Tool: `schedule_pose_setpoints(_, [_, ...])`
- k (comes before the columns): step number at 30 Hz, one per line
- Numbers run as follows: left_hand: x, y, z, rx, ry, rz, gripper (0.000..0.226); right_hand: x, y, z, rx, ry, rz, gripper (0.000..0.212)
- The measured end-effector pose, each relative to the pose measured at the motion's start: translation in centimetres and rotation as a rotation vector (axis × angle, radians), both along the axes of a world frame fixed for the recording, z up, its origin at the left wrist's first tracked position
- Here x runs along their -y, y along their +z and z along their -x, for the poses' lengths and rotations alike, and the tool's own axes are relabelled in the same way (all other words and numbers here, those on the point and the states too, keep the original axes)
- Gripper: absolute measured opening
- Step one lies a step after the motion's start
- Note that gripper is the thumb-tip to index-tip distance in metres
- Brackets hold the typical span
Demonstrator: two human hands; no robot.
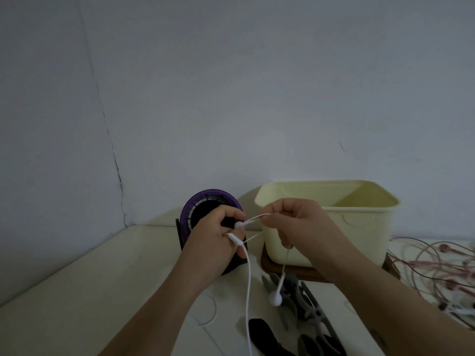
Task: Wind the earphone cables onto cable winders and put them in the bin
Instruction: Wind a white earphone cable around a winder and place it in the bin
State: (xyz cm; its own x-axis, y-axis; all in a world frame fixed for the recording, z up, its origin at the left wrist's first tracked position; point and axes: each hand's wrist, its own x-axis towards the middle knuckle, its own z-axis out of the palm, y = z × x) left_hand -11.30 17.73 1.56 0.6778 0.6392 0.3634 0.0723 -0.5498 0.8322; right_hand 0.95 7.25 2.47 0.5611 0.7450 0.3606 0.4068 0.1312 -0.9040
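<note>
My left hand point(217, 236) grips a small black cable winder point(227, 222) and pins one earbud and the inline remote of a white earphone cable point(248, 286) against it. My right hand point(295, 224) pinches the same cable a short way to the right, so a taut stretch runs between the hands. A second white earbud point(275, 300) dangles below my right hand. The cable's long end hangs down past the frame's lower edge. The cream plastic bin point(359, 227) stands open just behind my right hand; its inside is partly hidden.
A purple and black spool device point(205, 201) stands behind my left hand. Several grey and black cable winders point(308, 309) lie on the table in front of the bin. A tangle of pink and white earphone cables point(442, 268) lies at the right edge. The wall is close behind.
</note>
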Motion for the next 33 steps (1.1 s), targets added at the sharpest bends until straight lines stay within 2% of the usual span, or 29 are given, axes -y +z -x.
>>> schedule_pose_setpoints(4, [-1.1,1.2,0.3,0.034,-0.001,0.173,0.014,0.6,0.3,-0.5,-0.027,0.174,0.089,0.018])
schedule_pose_setpoints(7, [-1.7,2.0,1.2,0.100,-0.016,0.225,0.015,1.0,0.4,-1.1,-0.020,0.305,0.148,0.008])
schedule_pose_setpoints(11, [-2.8,2.2,2.0,0.110,-0.006,0.197,0.015,1.0,0.6,-1.7,0.042,0.229,0.164,0.010])
schedule_pose_setpoints(13, [-2.9,2.2,2.2,0.060,-0.011,0.153,0.015,1.1,0.8,-1.7,0.185,0.118,0.199,0.016])
schedule_pose_setpoints(16, [-2.9,2.1,2.3,0.015,0.022,0.033,0.014,1.7,1.4,-1.3,0.511,-0.041,0.303,0.021])
schedule_pose_setpoints(20, [-2.6,2.2,2.6,0.043,0.080,-0.142,0.013,2.7,2.1,-0.3,0.689,0.004,0.418,0.022])
schedule_pose_setpoints(22, [-2.1,2.5,2.6,0.069,0.053,-0.166,0.012,2.3,2.0,0.0,0.638,0.015,0.336,0.017])
schedule_pose_setpoints(24, [-1.3,2.6,2.5,0.062,-0.004,-0.192,0.012,1.3,1.4,0.5,0.390,0.124,0.235,0.021])
schedule_pose_setpoints(26, [-0.7,2.4,2.3,0.045,-0.065,-0.220,0.011,0.3,0.3,1.0,0.091,0.360,0.198,0.035])
schedule_pose_setpoints(28, [-0.5,2.2,2.1,0.036,-0.098,-0.234,0.010,0.1,-0.4,1.5,-0.054,0.490,0.162,0.022])
schedule_pose_setpoints(29, [-0.6,2.2,2.2,0.044,-0.110,-0.232,0.009,0.2,-0.3,1.6,-0.106,0.500,0.137,0.016])
schedule_pose_setpoints(31, [-0.8,2.4,2.4,0.068,-0.135,-0.194,0.003,0.3,-0.1,1.4,-0.163,0.439,0.100,0.027])
schedule_pose_setpoints(33, [-1.6,2.5,2.7,0.114,-0.154,-0.138,0.006,0.4,0.1,0.5,-0.134,0.332,0.053,0.025])
